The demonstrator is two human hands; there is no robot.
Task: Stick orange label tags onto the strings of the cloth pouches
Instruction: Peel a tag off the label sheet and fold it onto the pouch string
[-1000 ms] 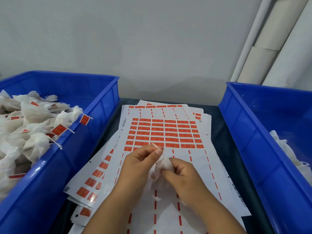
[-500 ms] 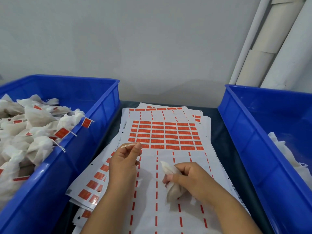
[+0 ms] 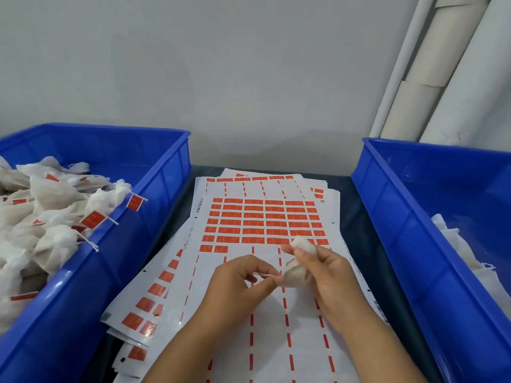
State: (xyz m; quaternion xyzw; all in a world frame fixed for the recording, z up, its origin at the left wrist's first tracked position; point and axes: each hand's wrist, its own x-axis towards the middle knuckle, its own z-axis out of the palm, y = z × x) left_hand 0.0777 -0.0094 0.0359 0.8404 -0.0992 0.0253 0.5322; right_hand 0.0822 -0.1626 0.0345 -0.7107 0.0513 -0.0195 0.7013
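The right hand [image 3: 329, 275] grips a cloth pouch [image 3: 297, 272] above the label sheets [image 3: 265, 219]; the left hand [image 3: 237, 283] pinches its string [image 3: 264, 275]. Blue bins [image 3: 166, 161] flank the sheets.

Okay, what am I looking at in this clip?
A person is tagging cloth pouches. The right hand holds a pouch above the label sheets, while the left hand pinches its string; no label is on it yet. Tagged pouches fill the left blue bin; untagged ones lie in the right bin.
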